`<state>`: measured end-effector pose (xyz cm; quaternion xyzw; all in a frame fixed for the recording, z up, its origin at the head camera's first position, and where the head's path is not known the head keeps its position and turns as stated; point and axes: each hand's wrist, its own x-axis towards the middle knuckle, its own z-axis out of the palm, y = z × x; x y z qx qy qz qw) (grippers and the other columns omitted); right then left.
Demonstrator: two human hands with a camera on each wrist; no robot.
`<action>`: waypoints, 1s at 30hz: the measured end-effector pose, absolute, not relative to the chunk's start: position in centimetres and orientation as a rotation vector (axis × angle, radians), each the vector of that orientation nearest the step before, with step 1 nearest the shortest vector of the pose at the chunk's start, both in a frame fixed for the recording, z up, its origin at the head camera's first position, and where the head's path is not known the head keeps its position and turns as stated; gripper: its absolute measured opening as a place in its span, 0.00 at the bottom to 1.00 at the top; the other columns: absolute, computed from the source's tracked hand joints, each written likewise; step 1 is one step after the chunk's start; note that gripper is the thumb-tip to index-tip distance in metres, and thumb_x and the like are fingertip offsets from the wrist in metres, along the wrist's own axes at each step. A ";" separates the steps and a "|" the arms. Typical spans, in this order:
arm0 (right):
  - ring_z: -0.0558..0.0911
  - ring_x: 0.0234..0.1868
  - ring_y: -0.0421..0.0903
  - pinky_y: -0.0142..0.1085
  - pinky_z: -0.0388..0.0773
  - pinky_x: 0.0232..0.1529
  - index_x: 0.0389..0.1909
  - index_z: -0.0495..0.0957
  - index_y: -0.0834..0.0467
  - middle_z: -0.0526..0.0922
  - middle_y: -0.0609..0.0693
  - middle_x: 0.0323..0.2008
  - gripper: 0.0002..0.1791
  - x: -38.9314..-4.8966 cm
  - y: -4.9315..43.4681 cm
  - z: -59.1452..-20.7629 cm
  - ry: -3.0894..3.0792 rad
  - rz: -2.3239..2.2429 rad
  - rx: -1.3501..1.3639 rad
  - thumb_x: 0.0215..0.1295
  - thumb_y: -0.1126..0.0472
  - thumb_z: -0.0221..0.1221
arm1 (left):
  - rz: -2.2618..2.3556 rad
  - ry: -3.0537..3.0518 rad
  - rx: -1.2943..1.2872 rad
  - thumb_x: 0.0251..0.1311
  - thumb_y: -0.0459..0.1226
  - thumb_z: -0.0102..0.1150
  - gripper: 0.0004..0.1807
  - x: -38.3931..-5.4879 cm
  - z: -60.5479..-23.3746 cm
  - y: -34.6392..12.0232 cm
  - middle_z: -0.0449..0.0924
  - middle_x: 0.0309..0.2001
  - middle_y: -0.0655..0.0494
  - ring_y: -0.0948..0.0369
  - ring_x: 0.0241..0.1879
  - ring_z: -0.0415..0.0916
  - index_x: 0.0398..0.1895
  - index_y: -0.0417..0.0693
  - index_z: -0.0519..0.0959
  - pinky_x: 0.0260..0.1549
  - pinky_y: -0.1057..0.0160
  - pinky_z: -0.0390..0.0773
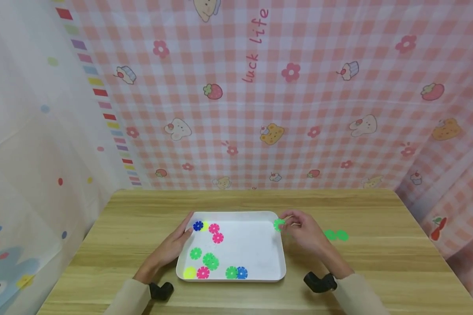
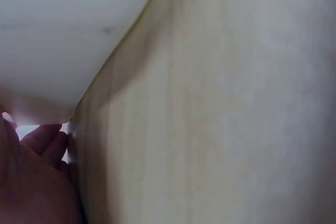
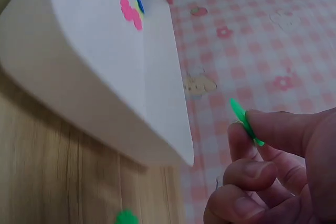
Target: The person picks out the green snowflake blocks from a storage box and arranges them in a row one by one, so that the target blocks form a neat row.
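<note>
In the head view my right hand (image 1: 302,227) pinches a green notched plastic disc (image 1: 278,225) between thumb and finger at the tray's back right corner. The right wrist view shows that disc (image 3: 242,119) edge-on, with the other fingers curled below. My left hand (image 1: 176,241) grips the left side of the white tray (image 1: 256,215), its thumb over the rim. In the left wrist view that hand (image 2: 37,177) is partly cut off beside the tray wall (image 2: 63,51). Inside the tray lie a dark blue disc (image 1: 198,225), pink discs (image 1: 218,238), green discs (image 1: 195,253) and a yellow disc (image 1: 189,273).
Two green discs (image 1: 336,235) lie on the wooden table (image 1: 142,210) right of the tray, partly behind the right forearm. A blue disc (image 1: 242,273) is at the tray's front. A checked pink curtain (image 1: 236,113) hangs behind the table.
</note>
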<state>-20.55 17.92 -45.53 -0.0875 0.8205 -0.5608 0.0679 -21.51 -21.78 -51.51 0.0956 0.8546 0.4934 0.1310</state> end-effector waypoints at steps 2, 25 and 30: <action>0.78 0.25 0.46 0.31 0.73 0.25 0.51 0.76 0.62 0.80 0.55 0.32 0.14 -20.5 19.1 -45.6 2.470 -1.713 -0.256 0.67 0.63 0.62 | 1.436 2.480 0.274 0.80 0.48 0.30 0.31 -21.5 -51.5 -21.8 0.34 0.81 0.56 0.52 0.79 0.30 0.81 0.63 0.39 0.75 0.43 0.34; 0.76 0.28 0.39 0.33 0.73 0.23 0.60 0.72 0.62 0.83 0.40 0.37 0.21 -19.7 33.3 -47.6 2.750 -1.589 0.115 0.75 0.53 0.54 | 1.438 2.478 0.261 0.80 0.49 0.31 0.31 -21.4 -51.4 -21.8 0.35 0.81 0.55 0.51 0.79 0.31 0.81 0.64 0.40 0.75 0.43 0.35; 0.75 0.28 0.36 0.32 0.72 0.23 0.59 0.72 0.62 0.82 0.32 0.33 0.23 -19.6 35.2 -48.8 2.762 -1.598 0.213 0.74 0.51 0.55 | 1.442 2.465 0.241 0.80 0.47 0.31 0.31 -21.3 -51.0 -21.6 0.34 0.81 0.54 0.51 0.79 0.30 0.81 0.62 0.40 0.75 0.42 0.34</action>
